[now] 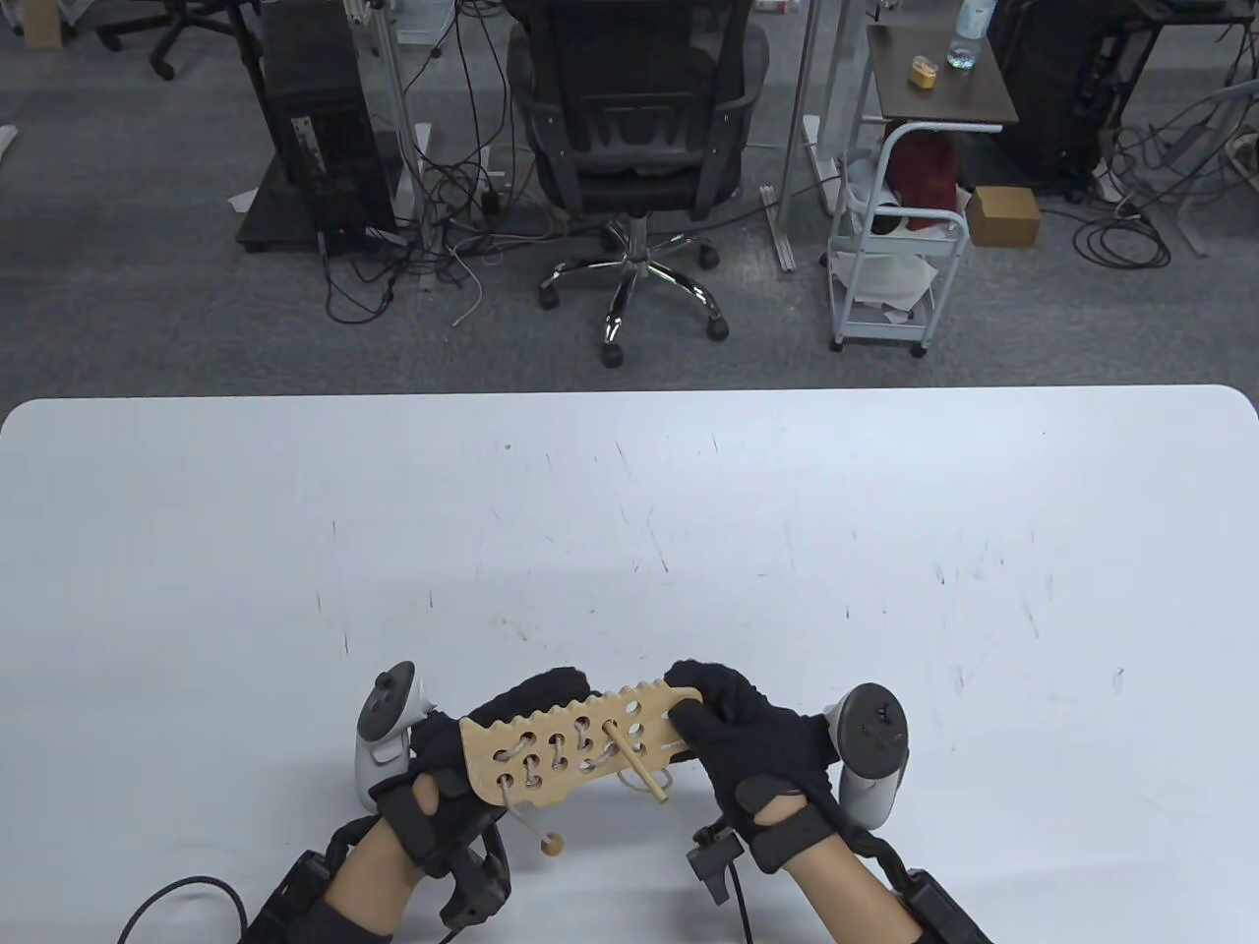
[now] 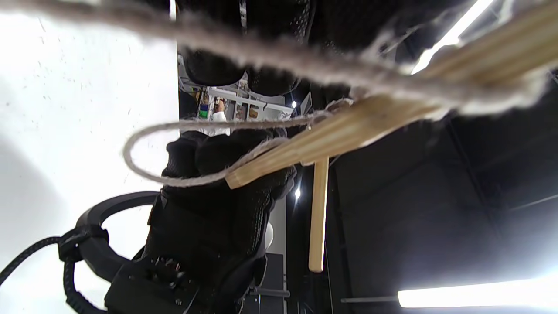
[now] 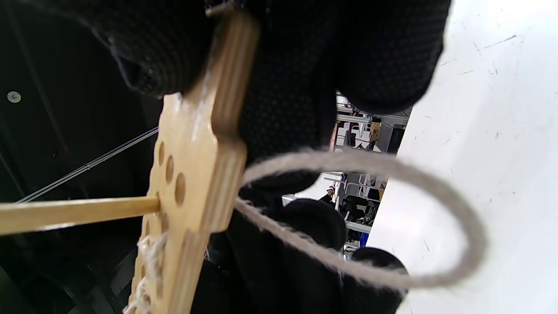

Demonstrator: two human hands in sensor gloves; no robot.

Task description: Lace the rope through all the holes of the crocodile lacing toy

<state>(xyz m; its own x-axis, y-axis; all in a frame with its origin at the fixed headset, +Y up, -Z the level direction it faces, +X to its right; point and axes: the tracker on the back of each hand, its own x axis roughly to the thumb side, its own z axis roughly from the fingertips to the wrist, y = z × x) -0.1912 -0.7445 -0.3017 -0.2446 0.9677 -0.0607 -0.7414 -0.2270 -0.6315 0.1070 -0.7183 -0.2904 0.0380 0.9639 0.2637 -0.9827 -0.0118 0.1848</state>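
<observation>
The wooden crocodile board (image 1: 575, 742) is held above the table near its front edge, its holed face tilted toward me. My left hand (image 1: 462, 757) grips its left end. My right hand (image 1: 733, 728) grips its right end (image 3: 205, 131). A wooden needle stick (image 1: 637, 762) pokes out of a hole in the right half; it also shows in the left wrist view (image 2: 318, 213) and the right wrist view (image 3: 78, 211). Grey rope (image 1: 561, 752) laces the left holes, and a loop (image 3: 392, 218) hangs behind the board (image 2: 331, 135). A small wooden bead (image 1: 551, 844) dangles on the rope's end below the left end.
The white table (image 1: 629, 531) stretches wide beyond the hands. A tracker sits on each hand, left (image 1: 389, 723) and right (image 1: 870, 752). An office chair (image 1: 634, 147) and a white cart (image 1: 900, 236) stand on the floor past the far edge.
</observation>
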